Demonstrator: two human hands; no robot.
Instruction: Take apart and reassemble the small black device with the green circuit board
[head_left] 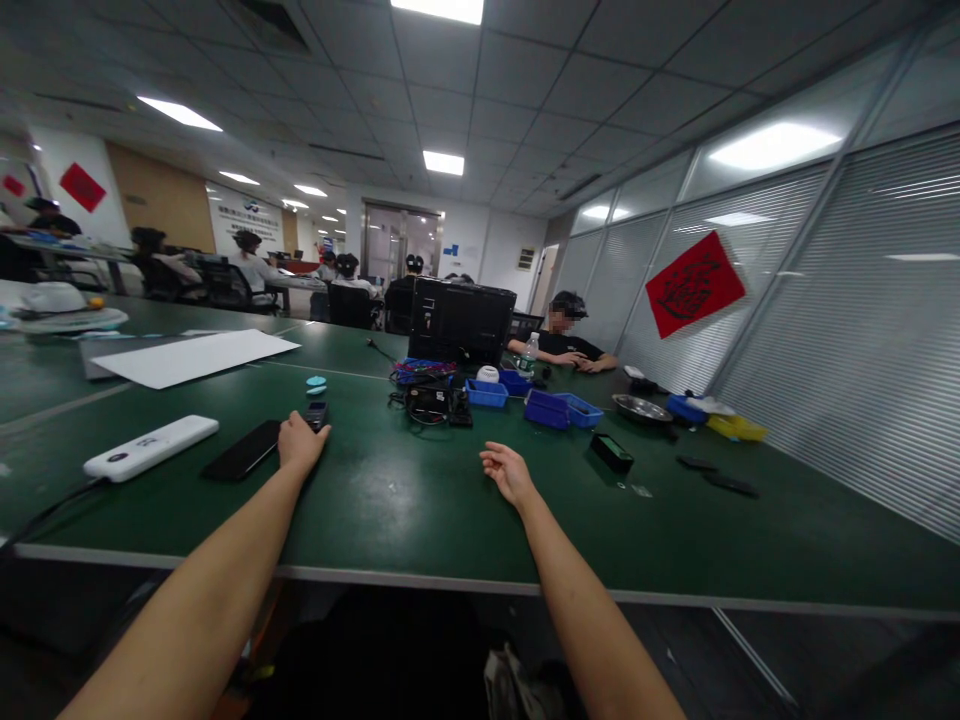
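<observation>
My left hand (300, 443) is at the near side of a small dark device (317, 413) with a greyish face. Its fingers and thumb close round the near end, partly hiding it. A black phone-like slab (244, 451) lies flat just left of that hand. Beyond the device are two small light-blue round pieces (316, 384). My right hand (508, 472) hovers over or rests on the green table (420, 520), its fingers loosely bent and apart, holding nothing. To its right sits a black box with a green top (612, 452).
A white power strip (154, 447) and a large white sheet (199, 357) lie left. Across the table stand a black monitor (460, 322), blue bins (547, 409), a white ball (487, 374), a bottle (529, 354) and a metal bowl (642, 408). A person (566, 340) sits opposite.
</observation>
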